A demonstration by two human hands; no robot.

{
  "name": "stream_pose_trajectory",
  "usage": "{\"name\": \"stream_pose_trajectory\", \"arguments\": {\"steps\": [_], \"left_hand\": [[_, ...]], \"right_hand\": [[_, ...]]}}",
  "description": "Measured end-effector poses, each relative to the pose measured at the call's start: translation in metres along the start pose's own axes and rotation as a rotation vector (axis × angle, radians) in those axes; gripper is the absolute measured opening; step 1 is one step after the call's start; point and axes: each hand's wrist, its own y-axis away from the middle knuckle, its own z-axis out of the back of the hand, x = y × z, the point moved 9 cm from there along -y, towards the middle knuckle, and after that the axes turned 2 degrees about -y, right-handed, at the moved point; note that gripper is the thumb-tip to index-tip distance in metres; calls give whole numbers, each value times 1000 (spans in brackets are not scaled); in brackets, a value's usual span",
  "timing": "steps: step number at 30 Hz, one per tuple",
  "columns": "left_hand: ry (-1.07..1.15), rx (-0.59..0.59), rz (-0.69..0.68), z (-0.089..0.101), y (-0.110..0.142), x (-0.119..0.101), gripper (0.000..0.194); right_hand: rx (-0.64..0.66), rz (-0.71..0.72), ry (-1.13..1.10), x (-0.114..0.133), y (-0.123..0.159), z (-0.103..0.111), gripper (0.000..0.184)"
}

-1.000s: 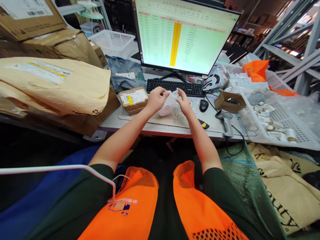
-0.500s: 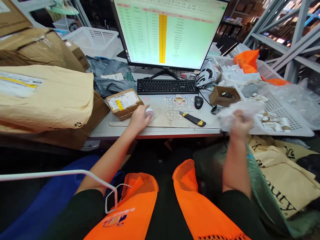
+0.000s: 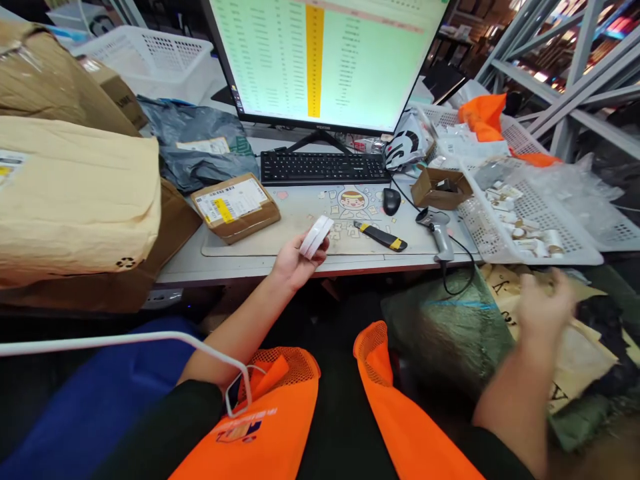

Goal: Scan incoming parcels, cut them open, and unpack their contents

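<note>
My left hand (image 3: 296, 263) holds a white, round, flat case (image 3: 317, 237) tilted on its edge above the front of the desk mat (image 3: 300, 207). Two white layers show along the case's side. My right hand (image 3: 544, 303), blurred by motion, is over the green sack (image 3: 445, 340) and the tan printed bags (image 3: 570, 380) at the lower right. Its fingers look loosely bent and apart, and I see nothing in them. A labelled brown carton (image 3: 236, 207) lies left of the case, and a black and yellow utility knife (image 3: 380, 236) to its right.
A barcode scanner (image 3: 437, 233) lies by the desk's front edge, beside a white basket (image 3: 575, 220) of small rolls. A keyboard (image 3: 323, 168), mouse (image 3: 391, 201) and monitor (image 3: 325, 67) stand behind. Large parcels (image 3: 75, 200) crowd the left. A white bar (image 3: 150, 337) crosses low on the left.
My left hand has lifted the white case off the mat and turned it on edge. My right hand has moved right and down over the bags; the clear plastic is no longer in it.
</note>
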Motion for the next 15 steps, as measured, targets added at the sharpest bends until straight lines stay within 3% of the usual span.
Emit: {"name": "stream_pose_trajectory", "arguments": {"steps": [1, 3, 4, 6, 10, 15], "left_hand": [[52, 25, 41, -10, 1, 10, 34], [107, 68, 100, -28, 5, 31, 34], [103, 90, 129, -36, 9, 43, 34], [45, 140, 182, -47, 21, 64, 42], [-33, 139, 123, -41, 42, 76, 73], [32, 36, 81, -11, 52, 72, 63]], "right_hand": [[76, 59, -131, 42, 29, -21, 67], [401, 345, -410, 145, 99, -73, 60], [487, 475, -505, 189, 133, -90, 67], [534, 578, -589, 246, 180, -115, 88], [534, 544, -576, 284, 210, -147, 74], [612, 614, -636, 294, 227, -160, 69]]}}
